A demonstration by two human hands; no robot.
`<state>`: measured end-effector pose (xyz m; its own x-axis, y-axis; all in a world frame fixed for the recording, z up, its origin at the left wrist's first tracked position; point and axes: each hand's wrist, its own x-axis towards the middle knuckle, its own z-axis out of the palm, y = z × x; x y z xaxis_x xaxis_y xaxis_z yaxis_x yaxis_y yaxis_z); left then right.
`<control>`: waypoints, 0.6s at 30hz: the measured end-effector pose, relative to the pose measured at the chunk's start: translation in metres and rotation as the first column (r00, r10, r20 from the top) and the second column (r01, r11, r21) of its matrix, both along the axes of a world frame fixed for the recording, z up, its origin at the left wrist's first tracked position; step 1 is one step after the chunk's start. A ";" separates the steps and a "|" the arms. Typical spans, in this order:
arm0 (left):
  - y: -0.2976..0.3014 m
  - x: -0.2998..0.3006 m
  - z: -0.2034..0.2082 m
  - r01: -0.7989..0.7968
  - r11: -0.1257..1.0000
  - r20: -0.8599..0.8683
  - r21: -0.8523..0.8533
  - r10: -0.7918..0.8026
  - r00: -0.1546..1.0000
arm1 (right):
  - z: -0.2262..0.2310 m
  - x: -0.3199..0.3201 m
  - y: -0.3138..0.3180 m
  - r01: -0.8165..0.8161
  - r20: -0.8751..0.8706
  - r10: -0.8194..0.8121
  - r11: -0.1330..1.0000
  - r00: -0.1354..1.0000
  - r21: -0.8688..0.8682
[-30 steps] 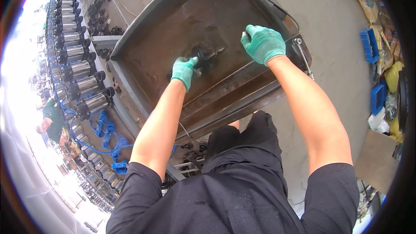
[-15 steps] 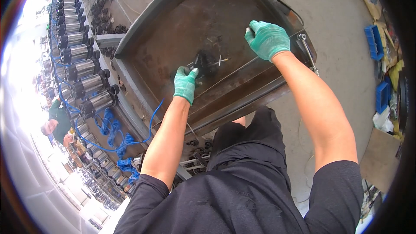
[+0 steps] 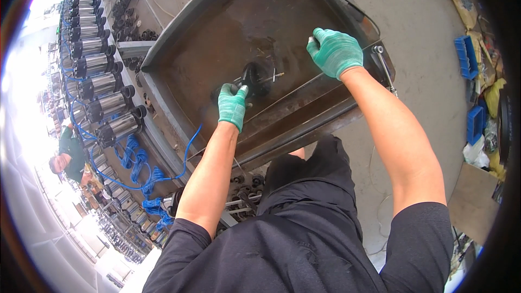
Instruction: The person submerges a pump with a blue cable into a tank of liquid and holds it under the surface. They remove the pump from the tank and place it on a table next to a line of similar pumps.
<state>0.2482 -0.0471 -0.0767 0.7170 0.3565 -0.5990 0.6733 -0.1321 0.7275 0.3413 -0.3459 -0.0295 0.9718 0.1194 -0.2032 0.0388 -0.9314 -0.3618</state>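
Note:
My left hand (image 3: 232,107), in a green glove, is closed on a black rounded pump part (image 3: 251,75) low in a large metal tank (image 3: 179,27) of brownish water. A thin metal rod with a short crosspiece (image 3: 274,75) sticks out to the right of the part. How much of the part is under water, I cannot tell. Gloved the same way, my right hand (image 3: 336,53) is held above the right side of the tank with its fingers curled in. Whatever it may hold is hidden.
A ratchet wrench (image 3: 384,68) lies along the tank's right edge, near a bent black hose (image 3: 353,2). Steel pump motors (image 3: 116,127) stand in a long row at left, with blue cable coils (image 3: 141,165) beside them. A person (image 3: 70,154) is at far left. Blue bins (image 3: 465,57) line the right.
The black part shows more plainly and seems slightly tilted in my left hand. My right hand stays almost where it was. The whole view has shifted a little.

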 end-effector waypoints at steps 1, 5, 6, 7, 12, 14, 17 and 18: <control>-0.001 0.000 0.001 -0.001 1.000 -0.012 -0.006 0.001 1.000 | 0.000 0.000 0.000 0.000 0.000 0.000 1.000 1.000 -0.001; 0.000 0.000 0.002 -0.038 0.999 0.021 0.004 0.038 0.999 | 0.002 0.001 0.002 -0.001 0.002 0.001 1.000 1.000 0.003; 0.002 -0.001 0.004 -0.019 0.999 0.040 0.033 0.017 0.999 | 0.002 0.001 0.002 0.003 -0.001 -0.003 1.000 1.000 0.005; 0.005 -0.002 0.006 -0.002 0.998 0.059 0.064 -0.001 0.998 | 0.002 0.001 0.003 -0.003 0.003 0.003 1.000 1.000 0.009; 0.019 -0.014 0.063 0.041 0.988 0.178 0.148 -0.068 0.982 | 0.004 -0.002 0.001 -0.021 0.054 0.021 1.000 0.998 0.003; 0.026 -0.025 0.094 0.024 0.991 0.232 0.131 -0.054 0.971 | 0.008 -0.002 0.003 -0.026 0.036 0.027 1.000 0.999 -0.007; 0.029 -0.046 0.147 0.027 0.984 0.282 0.177 -0.077 0.956 | 0.006 -0.002 0.002 -0.022 0.029 0.023 0.999 0.999 -0.047; 0.027 -0.054 0.163 0.026 0.978 0.299 0.208 -0.089 0.950 | 0.008 -0.003 0.002 -0.024 0.011 0.024 0.998 1.000 -0.051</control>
